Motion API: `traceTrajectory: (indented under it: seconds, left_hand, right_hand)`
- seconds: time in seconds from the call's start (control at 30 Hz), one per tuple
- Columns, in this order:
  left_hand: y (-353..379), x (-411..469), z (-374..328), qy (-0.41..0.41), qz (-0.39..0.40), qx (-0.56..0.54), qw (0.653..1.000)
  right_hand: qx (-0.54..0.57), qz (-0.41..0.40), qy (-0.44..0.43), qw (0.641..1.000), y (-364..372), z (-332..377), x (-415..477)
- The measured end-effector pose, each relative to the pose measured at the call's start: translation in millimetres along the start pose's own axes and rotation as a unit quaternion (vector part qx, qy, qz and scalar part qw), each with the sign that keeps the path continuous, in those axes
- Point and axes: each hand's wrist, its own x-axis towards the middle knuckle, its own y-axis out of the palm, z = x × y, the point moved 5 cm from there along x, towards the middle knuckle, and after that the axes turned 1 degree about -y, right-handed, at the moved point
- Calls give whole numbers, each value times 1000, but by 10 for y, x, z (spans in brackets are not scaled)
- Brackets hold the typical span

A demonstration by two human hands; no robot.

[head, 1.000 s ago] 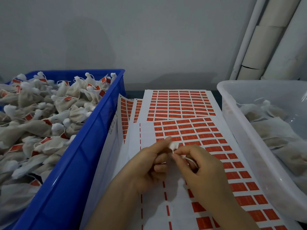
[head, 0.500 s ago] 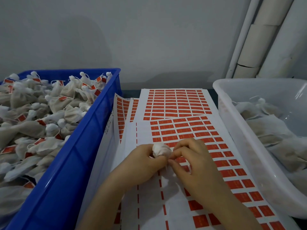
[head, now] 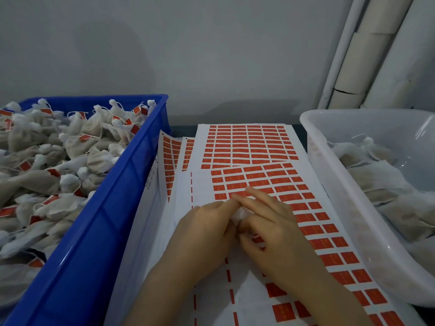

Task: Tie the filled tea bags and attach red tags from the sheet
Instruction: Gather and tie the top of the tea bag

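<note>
A small white tea bag (head: 240,214) is wedged between my two hands over the sheet of red tags (head: 277,182); only its gathered top shows. My left hand (head: 204,234) grips the bag from the left, fingers curled round it. My right hand (head: 270,229) presses against it from the right, its thumb and lower fingers at the bag's neck while the index and middle fingers stretch forward over the red tags. The string is hidden.
A blue crate (head: 103,208) on the left is heaped with tied, tagged tea bags (head: 70,156). A translucent white tub (head: 353,184) on the right holds untied bags (head: 386,175). More tag sheets (head: 247,142) lie behind. White pipes (head: 367,55) stand at the back right.
The bag's puffy top, plainly showing half a second ago, is now mostly covered. My right fingers have straightened forward over the tags, and both hands have closed tighter together.
</note>
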Motion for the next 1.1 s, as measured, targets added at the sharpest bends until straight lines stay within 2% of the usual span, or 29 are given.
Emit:
traceTrajectory:
  seconds: [0.13,0.17,0.23,0.33,0.43,0.53,0.63,0.7,0.8,0.93,1.1]
  left_hand:
    - [-120,-16,-120,69,-132,112,982]
    - [-134,-27,-128,58,-171,106,978]
    - [-134,-46,-92,-10,-189,35,981]
    - [-21,-50,46,-127,-174,-100,971]
    - [96,-10,136,-209,-130,-232,941]
    - [196,-4,209,-261,-79,-319,908]
    - [281,-38,230,-304,-23,-421,855]
    - [310,-61,241,-329,-29,-465,821]
    - [315,-78,197,-334,-56,-514,789]
    - [318,-85,104,-297,-78,-519,797]
    - [205,-65,51,-223,-130,-438,861]
  right_hand:
    - [-9,-56,25,998,-23,-13,-7]
    - [-18,-68,30,997,-32,-14,-10]
    - [-28,-80,38,996,-40,-11,-10]
    - [-42,-91,35,994,-39,12,-10]
    - [-71,-88,38,993,-27,35,1]
    - [-91,-78,41,992,-16,52,-2]
    - [-106,-79,45,990,-24,57,-4]
    - [-123,-79,44,988,-22,68,-5]
    - [-133,-75,45,987,-4,96,-2]
    - [-115,-89,37,989,-11,126,1]
    - [-126,-119,21,985,-35,133,-33]
